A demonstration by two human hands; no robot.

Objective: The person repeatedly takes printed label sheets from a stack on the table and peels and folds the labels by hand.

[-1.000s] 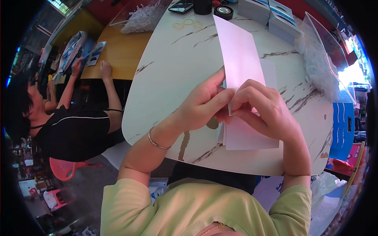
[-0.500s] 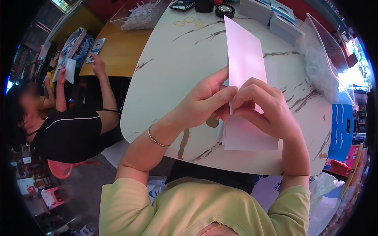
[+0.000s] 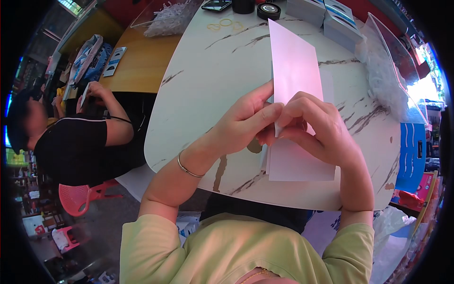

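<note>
A plain white card [image 3: 295, 61] stands raised above the marbled table, its upper part tall and tinted pink by the light. More white cards [image 3: 302, 163] lie under my hands, with their lower edges toward me. My left hand [image 3: 253, 116] is closed on the raised card's left edge, thumb on the near side. My right hand [image 3: 314, 123] pinches the same card near its lower left corner, fingers curled and almost touching the left thumb. What lies between the right fingertips is partly hidden.
Yellow rubber bands [image 3: 226, 23], a phone [image 3: 216, 4] and a black round object [image 3: 268, 11] lie at the far edge. Box stacks [image 3: 341, 23] stand far right, beside a clear bin [image 3: 385, 71] of plastic pieces. On the left, a co-worker [image 3: 75, 146] sits by a wooden table [image 3: 137, 61].
My hands and the card have barely shifted. The co-worker at the left has drawn both hands together around a white item, away from the wooden table.
</note>
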